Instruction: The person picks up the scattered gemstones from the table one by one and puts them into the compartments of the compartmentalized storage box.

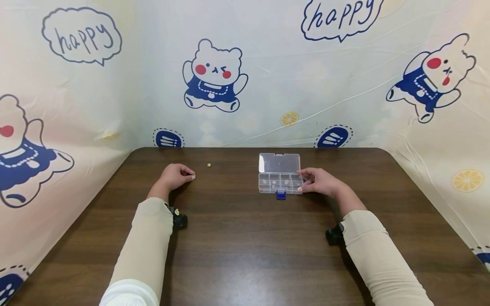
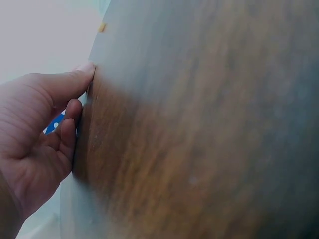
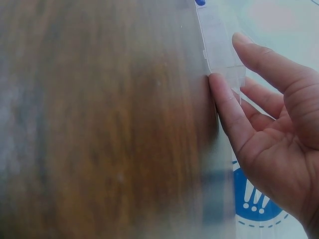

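A small clear plastic compartment box stands on the brown table with its lid raised behind it. A blue latch hangs at its front edge, and a few small pale pieces show faintly in its compartments. My right hand grips the box's right end between thumb and finger. On the left, my left hand rests on the table, its fingers loosely curled and its thumb near the surface. I see nothing held in it. A tiny yellow piece lies just beyond its fingertips, to the right.
The wood-grain table reaches back to a patterned cloth wall with bear drawings. Cloth also hangs along both sides. Black wrist cameras sit on the left wrist and right wrist, close to the tabletop.
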`<state>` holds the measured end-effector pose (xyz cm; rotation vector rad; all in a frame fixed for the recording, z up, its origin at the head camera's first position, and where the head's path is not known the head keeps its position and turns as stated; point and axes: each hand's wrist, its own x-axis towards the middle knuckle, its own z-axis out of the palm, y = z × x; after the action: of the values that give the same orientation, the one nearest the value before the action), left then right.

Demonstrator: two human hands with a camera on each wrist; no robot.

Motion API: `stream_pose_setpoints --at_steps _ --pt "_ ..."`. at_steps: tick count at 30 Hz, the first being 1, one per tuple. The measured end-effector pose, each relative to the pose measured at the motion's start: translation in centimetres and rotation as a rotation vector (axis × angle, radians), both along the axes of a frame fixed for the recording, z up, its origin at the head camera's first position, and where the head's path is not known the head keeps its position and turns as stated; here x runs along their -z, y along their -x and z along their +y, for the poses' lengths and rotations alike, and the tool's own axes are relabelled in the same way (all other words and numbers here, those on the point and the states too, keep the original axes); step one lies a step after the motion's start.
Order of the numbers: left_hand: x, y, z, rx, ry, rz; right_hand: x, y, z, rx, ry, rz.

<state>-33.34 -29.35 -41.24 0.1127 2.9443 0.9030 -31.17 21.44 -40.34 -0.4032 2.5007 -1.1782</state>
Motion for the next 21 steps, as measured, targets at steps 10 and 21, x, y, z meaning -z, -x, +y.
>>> stream_pose_setpoints --at_steps 10,21 --pt "0.19 0.05 0.18 -0.01 -0.046 0.002 -0.24 -0.15 0.05 0.006 0.012 -0.005" --pt "0.46 -0.36 0.12 -0.004 -0.117 0.025 -0.18 -0.13 -0.25 0.005 0.007 -0.004"
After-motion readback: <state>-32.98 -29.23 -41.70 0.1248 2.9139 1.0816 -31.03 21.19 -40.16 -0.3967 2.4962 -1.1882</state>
